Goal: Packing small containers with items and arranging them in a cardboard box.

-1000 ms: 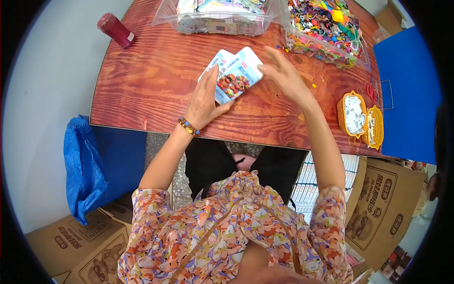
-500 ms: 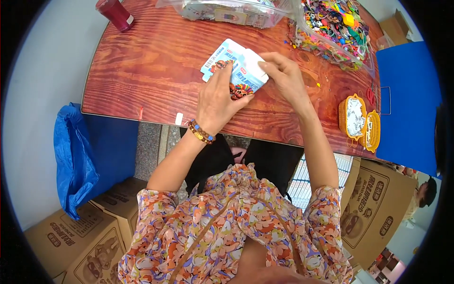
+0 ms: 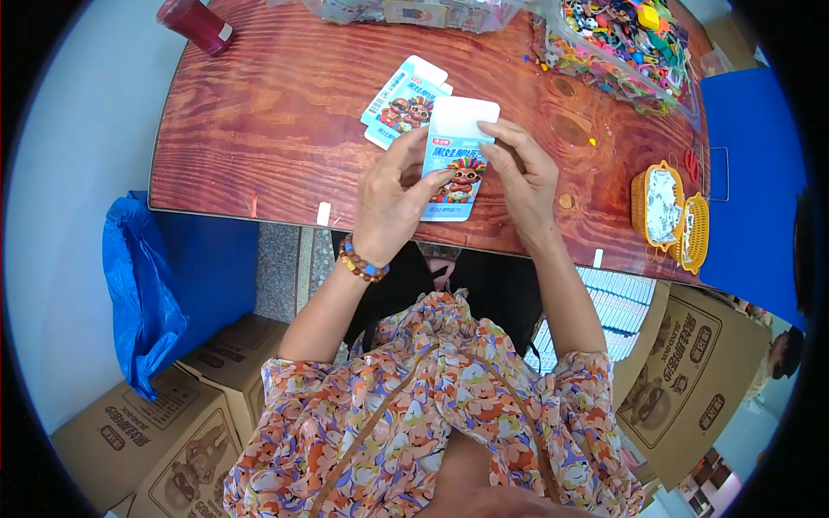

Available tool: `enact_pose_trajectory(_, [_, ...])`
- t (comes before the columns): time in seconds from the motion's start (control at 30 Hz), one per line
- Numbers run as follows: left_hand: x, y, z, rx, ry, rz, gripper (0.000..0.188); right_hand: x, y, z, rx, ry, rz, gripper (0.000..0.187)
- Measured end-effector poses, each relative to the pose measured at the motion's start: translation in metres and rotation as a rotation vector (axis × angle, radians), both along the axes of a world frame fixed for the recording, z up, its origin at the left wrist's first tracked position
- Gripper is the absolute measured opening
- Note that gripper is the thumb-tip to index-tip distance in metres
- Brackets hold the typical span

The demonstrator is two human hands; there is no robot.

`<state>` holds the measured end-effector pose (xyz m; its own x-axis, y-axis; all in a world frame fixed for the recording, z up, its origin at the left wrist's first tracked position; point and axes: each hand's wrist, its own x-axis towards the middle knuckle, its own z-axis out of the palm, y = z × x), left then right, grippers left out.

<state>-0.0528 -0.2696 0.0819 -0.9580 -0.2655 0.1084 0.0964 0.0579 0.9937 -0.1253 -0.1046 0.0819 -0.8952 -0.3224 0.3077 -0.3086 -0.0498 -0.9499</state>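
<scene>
Taking the held carton (image 3: 462, 166) as clock centre, I see the near edge of the bench (image 3: 259, 121) close below it at six, and open wood reaching toward nine. Two clear bins (image 3: 414, 14) stand at twelve and two, one red jar (image 3: 197, 28) at ten, two yellow baskets (image 3: 640, 207) between three and four. Overlapping flat cartons (image 3: 411, 102) lie at eleven; their number I cannot tell. The left grip (image 3: 393, 194) grasps the carton, thumb across its front; the right grip (image 3: 525, 177), fingers bent, is at its upper right edge, whether pinching I cannot tell.
</scene>
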Motion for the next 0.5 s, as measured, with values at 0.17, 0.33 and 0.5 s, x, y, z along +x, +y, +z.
enact_pose_trajectory(0.17, [0.008, -0.004, 0.006, -0.032, 0.058, -0.088, 0.058, -0.014, 0.013, 0.001, 0.099, -0.009, 0.141, 0.012])
enact_pose_trajectory(0.33, [0.006, -0.017, 0.012, -0.245, 0.053, -0.221, 0.050, -0.014, 0.014, 0.008, 0.178, 0.077, 0.192, 0.012])
enact_pose_trajectory(0.5, [0.008, -0.012, 0.013, 0.201, -0.034, -0.321, 0.047, 0.002, 0.018, 0.025, 0.164, -0.029, 0.164, 0.018])
